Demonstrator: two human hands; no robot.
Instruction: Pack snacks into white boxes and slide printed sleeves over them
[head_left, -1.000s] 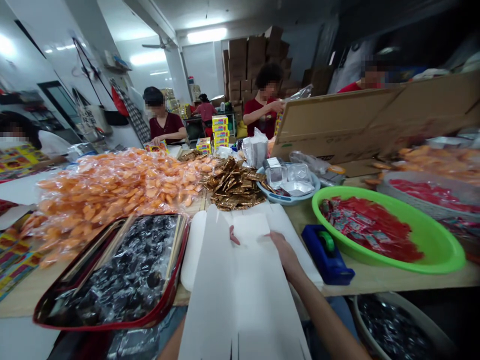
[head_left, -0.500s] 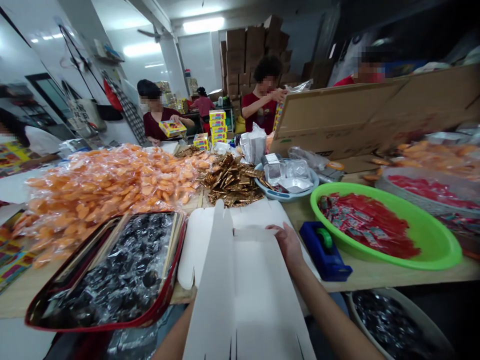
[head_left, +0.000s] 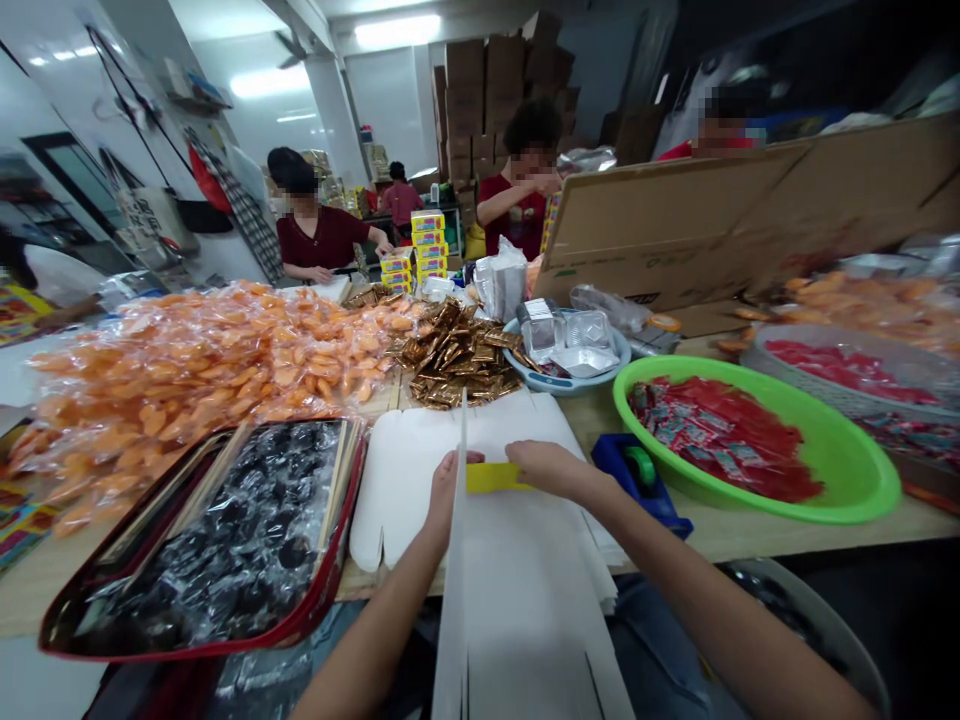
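While my left hand (head_left: 447,505) and right hand (head_left: 547,468) touch the upright white card (head_left: 463,440), they sit apart, grip unclear; yellow strip (head_left: 491,477) between.

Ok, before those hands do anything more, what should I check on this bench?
1. Yellow card strip in the right hand: ok, the fingers reach its end.
2. White cardboard sheet has its upright panel raised: ok, it stands between the hands.
3. Left hand on the strip: cannot tell, the panel hides that.
4. Blue tape dispenser close to the right hand: ok.
5. Sheet apart from the red-rimmed tray of black wrapped sweets: cannot tell, their edges look very close.
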